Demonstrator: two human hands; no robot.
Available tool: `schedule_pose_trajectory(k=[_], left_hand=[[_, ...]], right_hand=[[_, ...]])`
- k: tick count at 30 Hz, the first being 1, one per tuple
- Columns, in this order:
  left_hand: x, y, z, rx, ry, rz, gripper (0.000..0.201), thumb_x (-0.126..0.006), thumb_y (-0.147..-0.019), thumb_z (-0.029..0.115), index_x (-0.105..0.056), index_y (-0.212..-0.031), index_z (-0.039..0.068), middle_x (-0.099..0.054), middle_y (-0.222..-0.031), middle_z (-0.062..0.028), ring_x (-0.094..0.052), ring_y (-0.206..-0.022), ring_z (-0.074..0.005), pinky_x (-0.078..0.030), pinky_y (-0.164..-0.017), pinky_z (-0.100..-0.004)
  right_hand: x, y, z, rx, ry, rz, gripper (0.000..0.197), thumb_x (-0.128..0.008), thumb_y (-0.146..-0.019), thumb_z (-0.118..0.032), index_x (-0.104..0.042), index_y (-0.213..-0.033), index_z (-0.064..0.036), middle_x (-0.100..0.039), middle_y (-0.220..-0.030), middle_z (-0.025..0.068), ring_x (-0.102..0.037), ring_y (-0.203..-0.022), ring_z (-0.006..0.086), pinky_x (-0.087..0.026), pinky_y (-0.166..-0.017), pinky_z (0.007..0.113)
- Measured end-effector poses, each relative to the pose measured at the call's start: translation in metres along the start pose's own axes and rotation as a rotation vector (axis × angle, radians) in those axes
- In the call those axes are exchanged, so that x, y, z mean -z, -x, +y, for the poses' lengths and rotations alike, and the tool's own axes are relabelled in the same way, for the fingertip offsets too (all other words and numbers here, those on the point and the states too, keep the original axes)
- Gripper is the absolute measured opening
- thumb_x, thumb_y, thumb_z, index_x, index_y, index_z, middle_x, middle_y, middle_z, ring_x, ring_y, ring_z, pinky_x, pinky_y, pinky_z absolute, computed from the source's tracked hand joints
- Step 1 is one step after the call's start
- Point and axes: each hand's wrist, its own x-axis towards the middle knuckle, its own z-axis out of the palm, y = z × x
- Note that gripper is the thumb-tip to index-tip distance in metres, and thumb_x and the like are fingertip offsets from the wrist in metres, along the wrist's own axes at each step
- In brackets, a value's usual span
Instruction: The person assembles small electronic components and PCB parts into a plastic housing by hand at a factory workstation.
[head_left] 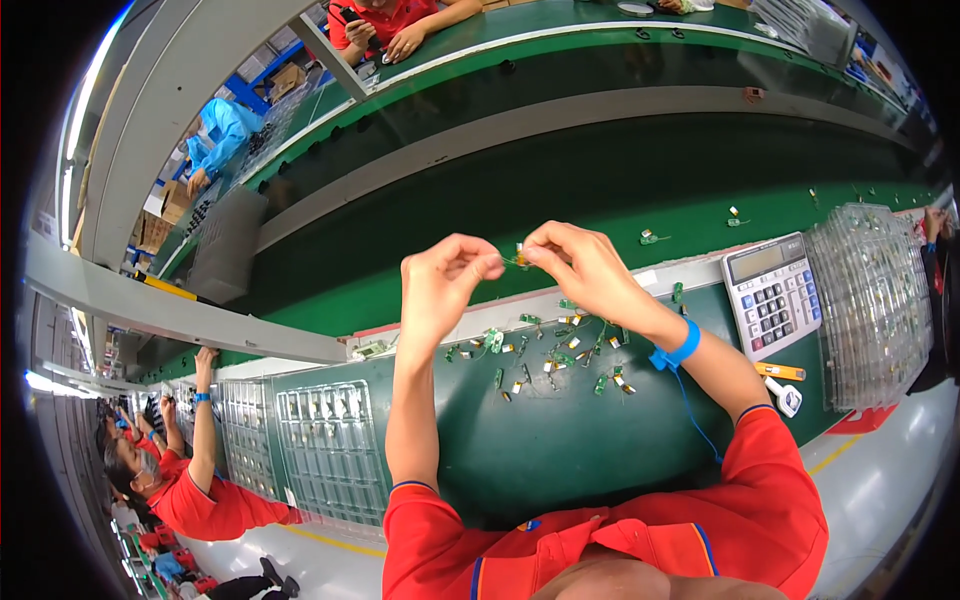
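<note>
Above the green bench, both my hands are raised and close together, fingertips almost meeting. My right hand (pixel 583 268) pinches a small circuit board with a yellow part (pixel 520 254); thin wires run from it toward the other hand. The fingers of my left hand (pixel 445 285) are closed at the wire end, though the exact grip is too small to make out. Below my hands lies a loose scatter of small green circuit boards with wires and white-and-yellow parts (pixel 565 345). A blue wrist strap (pixel 680 345) with a cord circles my right wrist.
A calculator (pixel 765 262) lies at the right, beside stacked clear trays (pixel 872 300). Nearer me are an orange cutter (pixel 780 371) and a white tool (pixel 785 398). Clear compartment trays (pixel 335 440) sit at the left. Beyond runs a green belt (pixel 420 225) carrying several boards. Other people work nearby.
</note>
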Motion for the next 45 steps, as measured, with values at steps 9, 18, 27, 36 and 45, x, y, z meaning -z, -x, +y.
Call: schedule_pose_trajectory(k=[9, 18, 27, 36, 45], left_hand=[[0.045, -0.018, -0.082, 0.033, -1.039, 0.170, 0.021, -0.073, -0.073, 0.013, -0.069, -0.091, 0.002, -0.068, -0.079, -0.0167, -0.067, -0.079, -0.0323, -0.053, -0.071, -0.0392], [-0.070, -0.018, -0.107, -0.359, -1.023, 0.083, 0.005, -0.057, -0.067, -0.004, -0.060, -0.070, -0.004, -0.060, -0.079, -0.0197, -0.060, -0.079, -0.0353, -0.052, -0.066, -0.0417], [-0.026, -0.010, -0.047, 0.028, -0.010, -0.097, 0.015, -0.066, -0.078, 0.004, -0.069, -0.092, 0.001, -0.063, -0.074, -0.0039, -0.050, -0.060, -0.0098, -0.041, -0.054, -0.0266], [-0.020, -0.006, -0.031, 0.291, 0.703, -0.267, 0.016, -0.067, -0.082, 0.002, -0.063, -0.097, 0.003, -0.060, -0.082, -0.0026, -0.050, -0.064, -0.0066, -0.037, -0.051, -0.0194], [-0.026, 0.002, -0.022, 0.183, 0.548, -0.170, 0.019, -0.068, -0.082, 0.000, -0.063, -0.101, 0.000, -0.067, -0.092, -0.0077, -0.063, -0.080, -0.0129, -0.051, -0.064, -0.0239]], right_hand=[[-0.003, -0.019, 0.036, 0.042, 0.287, 0.013, 0.023, -0.056, -0.091, -0.016, -0.066, -0.101, 0.0022, -0.068, -0.091, 0.0190, -0.066, -0.082, 0.0343, -0.051, -0.073, 0.037], [0.012, 0.015, 0.035, -0.150, 0.336, -0.008, 0.021, -0.059, -0.091, -0.018, -0.068, -0.099, -0.0002, -0.069, -0.082, 0.0137, -0.068, -0.076, 0.0199, -0.051, -0.068, 0.030], [-0.002, 0.011, 0.049, -0.148, -0.010, -0.063, 0.039, -0.060, -0.090, -0.010, -0.052, -0.127, -0.0003, -0.063, -0.115, 0.0128, -0.063, -0.100, 0.0182, -0.053, -0.083, 0.032], [-0.001, 0.014, 0.015, -0.153, -0.235, 0.116, 0.030, -0.064, -0.089, -0.007, -0.060, -0.117, 0.0032, -0.066, -0.104, 0.0119, -0.064, -0.094, 0.0167, -0.053, -0.086, 0.030], [0.001, 0.017, 0.014, -0.135, -0.298, 0.136, 0.023, -0.066, -0.085, -0.002, -0.065, -0.108, 0.0013, -0.068, -0.096, 0.0098, -0.066, -0.088, 0.0152, -0.055, -0.078, 0.028]])
